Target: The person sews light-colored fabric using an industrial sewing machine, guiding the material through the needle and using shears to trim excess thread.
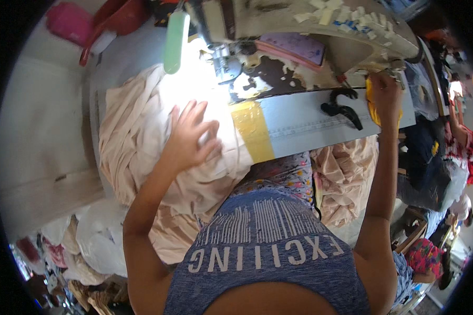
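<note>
My left hand (193, 137) lies palm down with fingers spread on a heap of pale peach fabric (134, 123), left of the sewing machine's needle area (226, 65). Strong lamp light washes out the cloth beside its fingertips. My right hand (384, 94) is at the right end of the sewing machine (360, 44), below a round metal knob (397, 64). Its fingers are bent together, and what they grip is hidden. Something yellow (372, 102) shows behind that hand. Just left of it, a black curved tool (344, 108) rests on the table.
Yellow tape (252, 131) crosses the grey table edge (305, 139). A phone in a pink case (294, 48) lies under the machine arm. A green-cased lamp (176, 42) hangs at the upper left. More peach fabric (344, 178) drapes right of my lap. Other people are at the far right.
</note>
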`<control>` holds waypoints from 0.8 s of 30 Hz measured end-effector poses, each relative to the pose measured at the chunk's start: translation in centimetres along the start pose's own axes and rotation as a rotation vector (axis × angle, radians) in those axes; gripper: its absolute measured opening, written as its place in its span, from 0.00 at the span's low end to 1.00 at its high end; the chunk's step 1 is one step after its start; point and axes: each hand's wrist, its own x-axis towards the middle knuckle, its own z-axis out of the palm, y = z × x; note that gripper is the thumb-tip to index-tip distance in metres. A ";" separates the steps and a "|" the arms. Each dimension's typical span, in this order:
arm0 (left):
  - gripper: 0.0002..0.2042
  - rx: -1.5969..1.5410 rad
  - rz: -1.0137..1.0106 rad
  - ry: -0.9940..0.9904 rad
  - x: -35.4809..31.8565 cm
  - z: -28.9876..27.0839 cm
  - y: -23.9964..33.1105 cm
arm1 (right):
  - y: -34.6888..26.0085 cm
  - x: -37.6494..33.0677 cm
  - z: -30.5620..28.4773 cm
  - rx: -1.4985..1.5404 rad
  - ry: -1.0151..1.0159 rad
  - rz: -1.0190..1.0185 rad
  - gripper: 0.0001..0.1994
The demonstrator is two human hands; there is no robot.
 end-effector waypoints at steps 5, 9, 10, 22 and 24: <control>0.08 -0.866 -0.231 0.177 6.5 1.1 -0.3 | 2.0 -3.5 5.7 0.026 -0.130 -0.147 0.19; 0.11 -0.887 0.215 0.056 6.9 0.5 -2.4 | 0.0 -4.5 5.3 0.065 -0.277 -0.100 0.13; 0.13 -1.001 0.196 0.026 6.7 0.5 -2.7 | 0.3 -4.6 5.3 0.047 -0.261 -0.159 0.11; 0.21 -1.488 0.072 -0.040 7.2 1.3 -2.8 | -15.7 -9.6 6.6 0.771 -1.002 -0.101 0.16; 0.21 -1.477 0.097 -0.034 7.1 1.3 -2.9 | -16.8 -9.8 7.7 0.777 -0.943 -0.133 0.17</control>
